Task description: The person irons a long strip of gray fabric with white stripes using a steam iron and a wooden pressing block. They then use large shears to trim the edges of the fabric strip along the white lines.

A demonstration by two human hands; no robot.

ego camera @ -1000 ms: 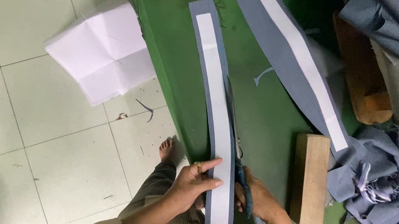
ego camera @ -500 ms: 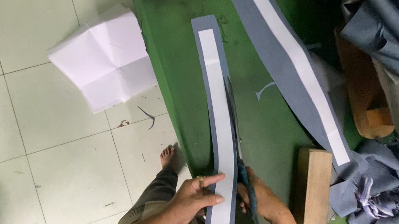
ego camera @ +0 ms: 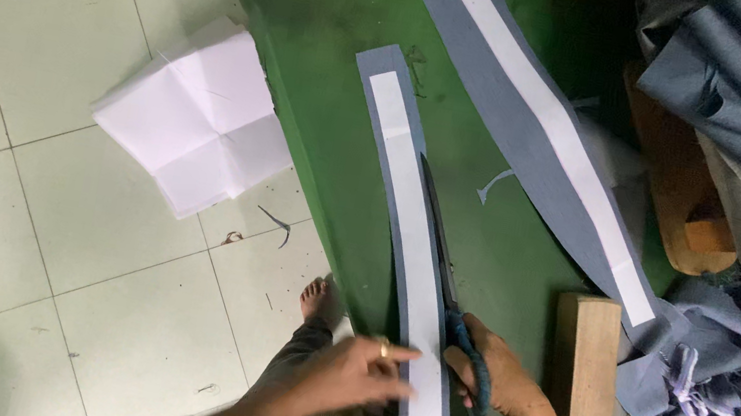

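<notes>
The right hand [ego camera: 496, 370] now grips blue-handled scissors [ego camera: 452, 294], whose dark blades lie along the right edge of the long grey fabric strip with white interfacing [ego camera: 413, 256], further up than a second ago. The left hand [ego camera: 354, 373] flattens out, fingers stretched across the strip's lower part. The view sits slightly further right over the green worktop [ego camera: 332, 79].

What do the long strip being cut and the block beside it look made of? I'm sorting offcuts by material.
Strip: matte blue-grey woven cloth, it seems, with a white facing, perhaps interlining or paper; it lies limp, and the scissors in the right hand are along its edge. Block: pale unfinished wood, judging by its grain.
</notes>
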